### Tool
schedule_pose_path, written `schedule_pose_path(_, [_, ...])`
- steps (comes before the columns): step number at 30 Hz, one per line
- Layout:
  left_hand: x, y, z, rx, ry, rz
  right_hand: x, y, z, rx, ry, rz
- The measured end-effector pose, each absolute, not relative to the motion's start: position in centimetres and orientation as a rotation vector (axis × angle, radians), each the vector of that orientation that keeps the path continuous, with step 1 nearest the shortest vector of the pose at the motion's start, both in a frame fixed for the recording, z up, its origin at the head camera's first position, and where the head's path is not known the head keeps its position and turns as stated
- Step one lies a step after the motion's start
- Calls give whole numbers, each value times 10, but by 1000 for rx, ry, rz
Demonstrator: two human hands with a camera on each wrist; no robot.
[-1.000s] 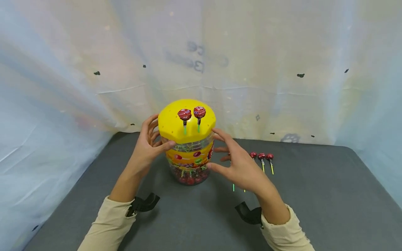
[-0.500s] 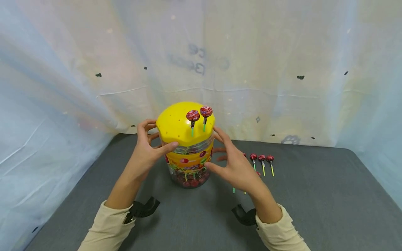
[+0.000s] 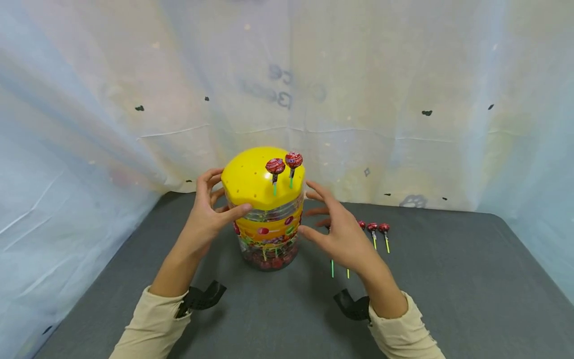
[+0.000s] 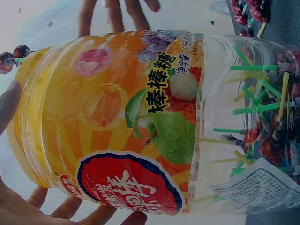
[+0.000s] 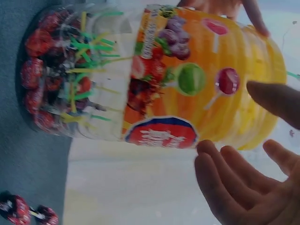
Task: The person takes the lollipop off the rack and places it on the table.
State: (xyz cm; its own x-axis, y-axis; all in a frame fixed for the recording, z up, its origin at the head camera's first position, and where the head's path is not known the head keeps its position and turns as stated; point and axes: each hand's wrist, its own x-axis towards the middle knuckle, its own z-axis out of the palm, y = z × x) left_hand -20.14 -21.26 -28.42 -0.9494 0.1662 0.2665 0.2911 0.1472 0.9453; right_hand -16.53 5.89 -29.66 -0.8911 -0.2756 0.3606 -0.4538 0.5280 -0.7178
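A clear plastic lollipop jar (image 3: pixel 270 231) stands upright on the table, its yellow lid (image 3: pixel 248 174) on top. Two red-wrapped lollipops (image 3: pixel 275 166) stick up from the lid on green sticks. Inside the jar, in the left wrist view, are many wrapped lollipops (image 4: pixel 269 145) with green and yellow sticks. My left hand (image 3: pixel 208 214) grips the jar's upper left side, thumb at the front by the lid's edge, fingers curled round behind. My right hand (image 3: pixel 345 234) is at the jar's right side, fingers spread and loosely bent, with a small gap between them and the jar.
Several loose lollipops (image 3: pixel 384 228) lie on the grey table (image 3: pixel 448 284) to the right, partly hidden by my right hand. A pale curtain (image 3: pixel 358 99) hangs behind and along both sides. Black wrist mounts (image 3: pixel 204 296) sit at both cuffs.
The jar has turned slightly, carrying the two lollipops on the lid to the right; since half a second ago it looks still. My right hand has eased away from the jar.
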Motion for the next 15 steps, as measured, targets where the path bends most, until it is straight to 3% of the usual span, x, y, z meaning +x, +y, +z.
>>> schedule_pose_path(15, [-203, -213, -285, -489, -2279, -1946, -173, 50, -254, 675, -2223, 1157])
